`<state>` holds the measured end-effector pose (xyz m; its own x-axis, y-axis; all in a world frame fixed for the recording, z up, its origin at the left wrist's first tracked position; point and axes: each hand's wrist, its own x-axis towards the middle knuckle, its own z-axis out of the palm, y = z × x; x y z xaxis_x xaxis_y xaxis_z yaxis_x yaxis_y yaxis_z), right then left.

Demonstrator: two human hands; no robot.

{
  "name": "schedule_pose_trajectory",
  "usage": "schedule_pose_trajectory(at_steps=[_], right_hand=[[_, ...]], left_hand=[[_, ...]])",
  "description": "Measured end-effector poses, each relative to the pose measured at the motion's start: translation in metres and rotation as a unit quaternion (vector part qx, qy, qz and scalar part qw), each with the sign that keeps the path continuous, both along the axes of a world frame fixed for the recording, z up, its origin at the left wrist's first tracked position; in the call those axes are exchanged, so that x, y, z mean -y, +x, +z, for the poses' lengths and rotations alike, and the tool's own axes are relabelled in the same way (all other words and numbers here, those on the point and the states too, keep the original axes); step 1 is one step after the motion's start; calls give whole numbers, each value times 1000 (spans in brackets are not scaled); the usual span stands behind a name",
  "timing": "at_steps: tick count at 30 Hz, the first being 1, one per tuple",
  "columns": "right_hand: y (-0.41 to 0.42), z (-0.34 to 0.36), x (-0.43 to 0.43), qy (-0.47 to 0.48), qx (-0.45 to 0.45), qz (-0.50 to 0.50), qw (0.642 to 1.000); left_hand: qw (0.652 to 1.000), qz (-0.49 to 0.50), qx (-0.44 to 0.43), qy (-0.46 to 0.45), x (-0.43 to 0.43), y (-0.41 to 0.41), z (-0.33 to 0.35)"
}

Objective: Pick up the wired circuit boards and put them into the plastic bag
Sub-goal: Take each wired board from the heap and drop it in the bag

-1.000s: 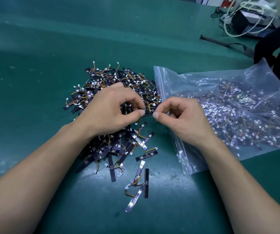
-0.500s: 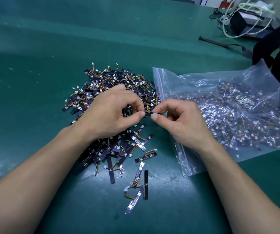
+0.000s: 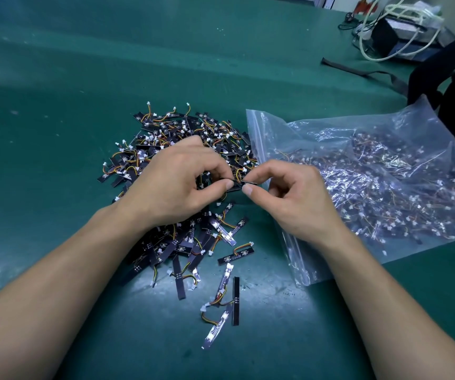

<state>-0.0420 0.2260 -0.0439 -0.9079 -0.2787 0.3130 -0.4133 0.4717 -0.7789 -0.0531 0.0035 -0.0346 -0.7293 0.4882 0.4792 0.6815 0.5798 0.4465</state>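
Head camera looks down, close over the table point(image 3: 83, 64).

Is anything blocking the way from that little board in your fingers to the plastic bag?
Nothing visible. The left hand and right hand pinch the board right beside the zip edge of the plastic bag; whether that mouth is open cannot be told.

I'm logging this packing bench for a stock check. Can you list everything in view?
loose circuit boards: many, black with orange-yellow wires and white plugs, piled mid-table
held board: one, black, pinched between both hands
plastic bag: one, clear, right of the pile, holding many boards
table: one, green
strap: one, black, far right
box with cables: one, black, white cables, far right corner
left grip: bare hand, pinches the held board
right grip: bare hand, pinches its other end
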Motion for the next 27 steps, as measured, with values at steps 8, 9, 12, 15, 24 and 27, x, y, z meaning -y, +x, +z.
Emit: schedule_pose_trajectory(at_steps=[8,9,12,15,24,27], right_hand=[[-1,-1,0,21,-25,-4,999],[-1,-1,0,21,-25,-3,999],[-1,-1,-1,27,-22,-4,999],[0,1,0,38,-30,2,999],[1,1,1,53,-45,3,998],[1,2,1,46,-61,-7,997]], left_hand=[[1000,-2,12,-9,0,1,0],[1000,-1,12,-10,1,1,0],[1000,-2,13,-8,0,1,0],[1000,-4,16,0,-1,2,1],[1000,-4,-1,14,-3,3,1],[1000,-4,12,8,-1,2,0]])
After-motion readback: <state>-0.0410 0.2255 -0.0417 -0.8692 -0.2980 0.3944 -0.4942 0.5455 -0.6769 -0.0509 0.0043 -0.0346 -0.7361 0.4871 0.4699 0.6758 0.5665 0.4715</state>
